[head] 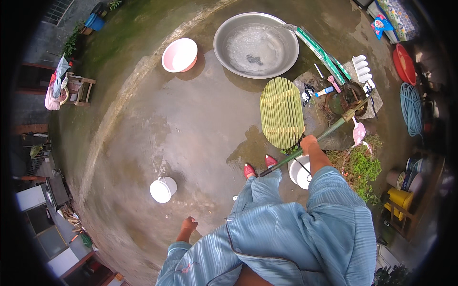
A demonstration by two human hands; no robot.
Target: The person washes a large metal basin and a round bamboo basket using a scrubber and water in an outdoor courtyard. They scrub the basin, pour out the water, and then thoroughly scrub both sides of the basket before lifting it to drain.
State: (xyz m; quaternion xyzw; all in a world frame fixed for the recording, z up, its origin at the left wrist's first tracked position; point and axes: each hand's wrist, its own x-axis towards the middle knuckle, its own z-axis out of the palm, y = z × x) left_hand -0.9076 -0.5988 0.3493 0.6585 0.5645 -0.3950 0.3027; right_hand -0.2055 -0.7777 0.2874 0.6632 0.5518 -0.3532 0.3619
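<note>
My right hand [308, 143] grips the long green handle [331, 129] of a rusty hand water pump [335, 103]. The handle slants down from the pump toward my legs. From the pump side, a green-and-white printed trough [315, 47] reaches over a large metal basin [219, 46]. Water runs off its end into the basin, where the surface is churned. My left hand [189, 223] hangs at my side above the wet concrete, fingers curled, with nothing visible in it. A green slatted bamboo mat [281, 107] lies between the basin and my feet.
A pink basin [179, 55] and a white bucket [163, 189] stand left. Beneath my right arm is another white bucket [295, 172], beside green plants [365, 164]. A blue-handled brush [324, 91] and pink scoop [359, 133] lie near the pump. A coiled blue hose [410, 109] sits far right.
</note>
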